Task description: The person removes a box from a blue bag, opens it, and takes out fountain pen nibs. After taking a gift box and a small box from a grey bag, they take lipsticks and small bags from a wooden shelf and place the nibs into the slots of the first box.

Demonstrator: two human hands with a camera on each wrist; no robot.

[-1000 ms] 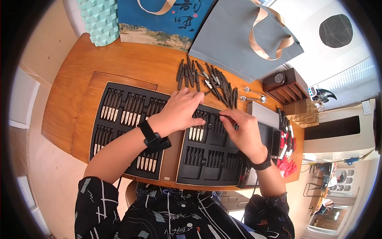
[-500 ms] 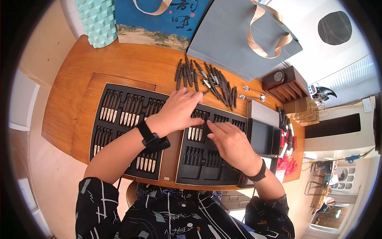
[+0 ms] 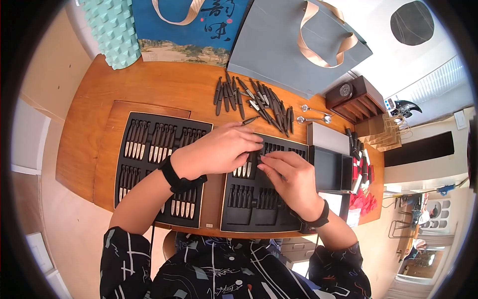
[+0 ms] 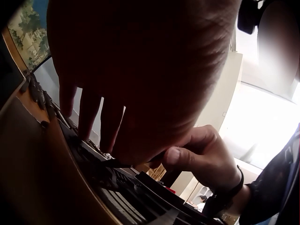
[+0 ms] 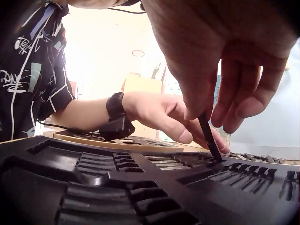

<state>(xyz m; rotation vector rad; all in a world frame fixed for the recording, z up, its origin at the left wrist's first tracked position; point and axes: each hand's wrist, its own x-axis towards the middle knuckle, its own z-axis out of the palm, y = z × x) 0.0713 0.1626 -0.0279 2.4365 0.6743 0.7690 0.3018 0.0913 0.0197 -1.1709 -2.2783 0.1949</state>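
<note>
My right hand (image 3: 289, 177) pinches a slim black stick-like piece (image 5: 209, 138) between thumb and fingers. The piece stands tilted, its lower end at the right-hand black tray (image 3: 239, 217). My left hand (image 3: 214, 152) reaches over that tray's upper left compartment with fingers extended. Its fingertips are close to the held piece in the right wrist view. Below the hands, a row of black-topped pieces with silver ends (image 3: 242, 169) lies in the compartment, partly hidden by the fingers. Other compartments hold all-black pieces (image 3: 268, 198) in slots.
Left of it lies another black tray (image 3: 164, 119) with rows of silver-ended pieces. Loose black pieces (image 3: 264, 102) are heaped behind, near two silver spoon-like items (image 3: 313, 119). Paper bags (image 3: 279, 45) stand at the back. An open dark box (image 3: 328, 169) sits to the right.
The right hand has moved left from the tray's upper middle compartment toward its upper left one. The left hand has turned, and its fingers now reach closer to the right fingertips.
</note>
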